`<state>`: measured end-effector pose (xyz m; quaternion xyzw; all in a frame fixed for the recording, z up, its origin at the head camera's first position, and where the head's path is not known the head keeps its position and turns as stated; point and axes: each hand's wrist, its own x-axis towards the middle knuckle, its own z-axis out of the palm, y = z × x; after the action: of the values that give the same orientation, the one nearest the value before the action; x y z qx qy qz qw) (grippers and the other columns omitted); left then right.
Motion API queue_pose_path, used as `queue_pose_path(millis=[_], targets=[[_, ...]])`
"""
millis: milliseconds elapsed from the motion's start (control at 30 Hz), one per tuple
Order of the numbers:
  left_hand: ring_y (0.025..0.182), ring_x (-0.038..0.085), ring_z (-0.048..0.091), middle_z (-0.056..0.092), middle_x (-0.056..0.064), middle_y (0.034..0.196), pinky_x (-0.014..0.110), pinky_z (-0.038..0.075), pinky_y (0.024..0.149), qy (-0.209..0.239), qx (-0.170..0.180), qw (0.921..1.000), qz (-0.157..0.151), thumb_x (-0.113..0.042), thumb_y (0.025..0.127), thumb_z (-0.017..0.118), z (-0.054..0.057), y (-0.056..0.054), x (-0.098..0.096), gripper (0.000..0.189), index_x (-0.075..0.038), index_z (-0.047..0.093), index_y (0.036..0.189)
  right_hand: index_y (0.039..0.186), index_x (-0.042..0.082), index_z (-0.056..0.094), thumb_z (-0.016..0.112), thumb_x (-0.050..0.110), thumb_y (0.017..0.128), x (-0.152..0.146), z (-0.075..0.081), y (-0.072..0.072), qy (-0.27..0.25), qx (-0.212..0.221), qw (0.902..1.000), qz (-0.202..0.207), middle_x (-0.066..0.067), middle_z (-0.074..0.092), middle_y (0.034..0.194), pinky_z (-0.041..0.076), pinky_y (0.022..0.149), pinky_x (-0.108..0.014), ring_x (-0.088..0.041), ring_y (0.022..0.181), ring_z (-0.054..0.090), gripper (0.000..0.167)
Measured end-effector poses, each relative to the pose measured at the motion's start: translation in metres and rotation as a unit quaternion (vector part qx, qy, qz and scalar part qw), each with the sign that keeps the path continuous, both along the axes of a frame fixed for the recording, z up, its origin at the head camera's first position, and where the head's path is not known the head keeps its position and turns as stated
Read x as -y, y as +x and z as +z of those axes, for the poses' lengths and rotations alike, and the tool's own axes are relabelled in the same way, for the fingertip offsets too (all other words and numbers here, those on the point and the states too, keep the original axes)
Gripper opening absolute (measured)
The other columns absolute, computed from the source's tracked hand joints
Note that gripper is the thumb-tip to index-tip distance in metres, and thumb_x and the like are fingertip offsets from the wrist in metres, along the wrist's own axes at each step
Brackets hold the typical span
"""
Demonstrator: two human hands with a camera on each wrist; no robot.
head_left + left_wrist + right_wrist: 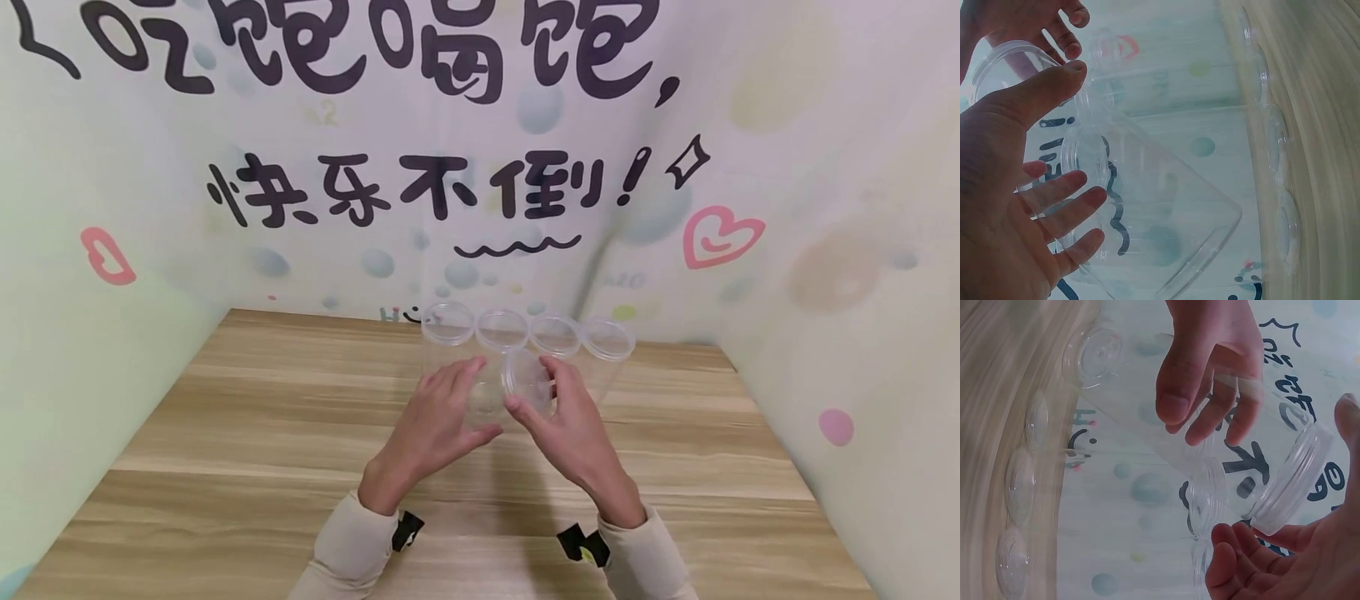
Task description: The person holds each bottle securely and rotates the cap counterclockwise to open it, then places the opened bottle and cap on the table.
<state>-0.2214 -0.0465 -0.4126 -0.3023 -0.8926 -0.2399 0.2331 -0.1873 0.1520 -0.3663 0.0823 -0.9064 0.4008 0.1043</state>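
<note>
A: Head view, middle of the sheet?
B: Clear container [528, 383]: lies partly hidden behind the right hand [572, 421]; fades too much along its wall to trace. Contact with the left hand [435, 408]: impossible to tell.
A: Row behind?
B: Standing containers [502, 329]: partly hidden lower down, outlines faint.
A: Edges?
B: Sleeves [352, 542]: cut off below. Upper wall lettering [327, 83]: cut off above. Black wrist pieces [407, 531]: too small to identify.
A: Left wrist view?
B: Left hand, cut off at left; right hand, cut off at upper left.
A: Right wrist view?
B: Right hand, cut off at right; left hand, cut off at top, with wall lettering partly hidden behind.
</note>
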Motion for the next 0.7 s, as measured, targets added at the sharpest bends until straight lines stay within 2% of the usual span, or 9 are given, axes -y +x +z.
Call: queue_pose_path(millis=[167,367,700], targets=[[0.120,0.031,0.058,0.059,0.013,0.131,0.051,0.047,0.098,-0.003,-0.004,1.0000,-0.005,-0.045,0.074,0.085,-0.0007,0.0008,-0.0013,0.087,-0.003,0.046,0.140,0.138,0.005,0.049,0.079,0.039,0.082,0.0004,0.0022,-0.0015,0.000,-0.010,0.9998,-0.015,-0.009,0.056,0.126,0.048,0.084,-0.040,-0.027,0.106,0.056,0.072],[0.120,0.030,0.058,0.059,0.013,0.131,0.051,0.048,0.098,-0.008,-0.006,0.9999,-0.006,-0.045,0.074,0.085,-0.0007,0.0007,-0.0020,0.087,-0.003,0.046,0.140,0.136,0.006,0.052,0.082,0.037,0.080,-0.0018,0.0057,-0.0022,-0.009,-0.007,0.9999,-0.005,-0.007,0.056,0.125,0.050,0.078,-0.036,-0.023,0.102,0.057,0.071],[0.121,0.028,0.057,0.058,0.011,0.132,0.051,0.046,0.101,0.000,0.024,0.9994,-0.024,-0.042,0.075,0.086,-0.0014,-0.0001,-0.0010,0.086,-0.004,0.046,0.141,0.136,0.004,0.054,0.084,0.030,0.078,-0.0051,0.0066,-0.0034,-0.010,-0.015,0.9997,0.018,-0.011,0.058,0.125,0.052,0.070,-0.027,-0.023,0.098,0.059,0.070]])
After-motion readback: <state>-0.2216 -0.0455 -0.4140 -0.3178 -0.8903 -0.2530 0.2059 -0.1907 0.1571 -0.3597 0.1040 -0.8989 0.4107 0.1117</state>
